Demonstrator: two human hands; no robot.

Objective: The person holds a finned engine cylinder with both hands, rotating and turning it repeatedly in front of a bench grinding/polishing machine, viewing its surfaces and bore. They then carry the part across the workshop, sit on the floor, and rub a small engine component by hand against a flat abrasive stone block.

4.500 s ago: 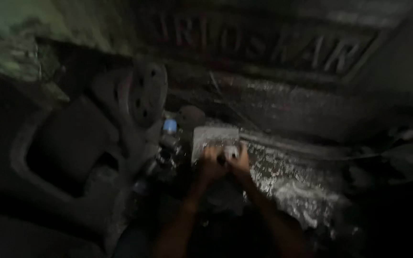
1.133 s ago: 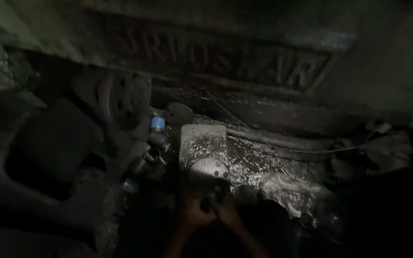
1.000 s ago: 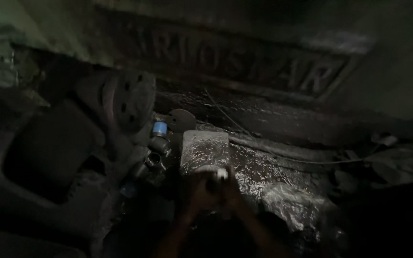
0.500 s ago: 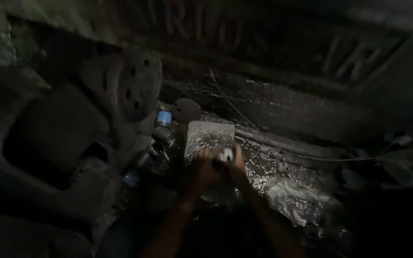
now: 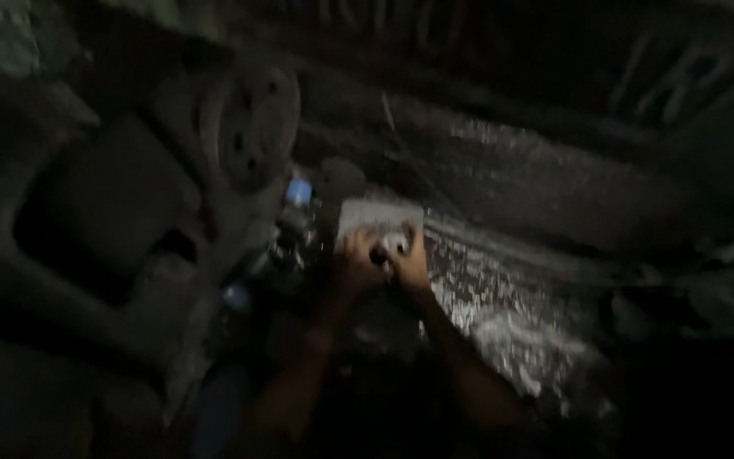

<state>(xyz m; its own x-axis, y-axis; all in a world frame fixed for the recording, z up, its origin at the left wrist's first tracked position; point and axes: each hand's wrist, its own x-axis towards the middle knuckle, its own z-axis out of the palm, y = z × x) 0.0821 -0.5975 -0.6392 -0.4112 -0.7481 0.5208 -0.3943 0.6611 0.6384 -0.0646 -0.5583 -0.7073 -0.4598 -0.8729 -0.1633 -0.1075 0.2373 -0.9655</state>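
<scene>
Pale block (image 5: 380,223) | just beyond both hands (image 5: 381,259) | grip unclear, blurred

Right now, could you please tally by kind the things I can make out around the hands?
Hands: 2, left hand and right hand, both on one small pale object
Grey block: 1
Blue-capped bottle: 1
Round flange with holes: 1
Total: 6
</scene>
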